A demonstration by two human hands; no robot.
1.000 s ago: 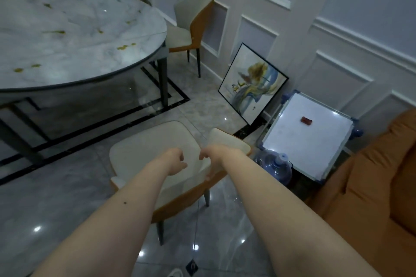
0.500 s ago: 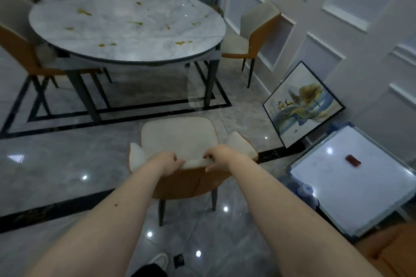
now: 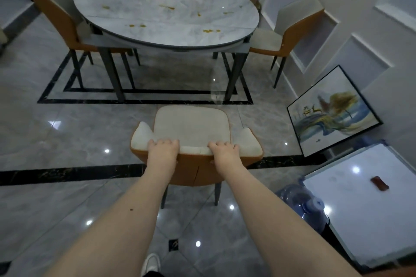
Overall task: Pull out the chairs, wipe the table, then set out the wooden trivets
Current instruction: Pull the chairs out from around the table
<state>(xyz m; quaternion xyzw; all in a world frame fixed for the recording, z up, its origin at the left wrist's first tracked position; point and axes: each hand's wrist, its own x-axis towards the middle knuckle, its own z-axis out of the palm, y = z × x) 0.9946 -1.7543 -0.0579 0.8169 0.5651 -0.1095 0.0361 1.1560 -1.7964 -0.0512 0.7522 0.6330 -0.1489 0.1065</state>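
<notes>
Cream seat, orange shell, grey marble with yellow marks

The gripped chair [image 3: 191, 128] has a cream-white seat and top edge under the fingers, and an orange back shell below them, on dark legs. Beyond the grip, the round table [image 3: 166, 7] is pale grey marble with yellow-ochre flecks; the chairs flanking it repeat cream and orange. The floor [image 3: 67, 137] is glossy grey with black bands. Right of the grip, a black-framed painting [image 3: 333, 112] shows blue, gold and white swirls.

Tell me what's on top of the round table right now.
The round table shows only its marble top with yellow-gold marks; no trivets or cloth. Nothing covers it.
</notes>
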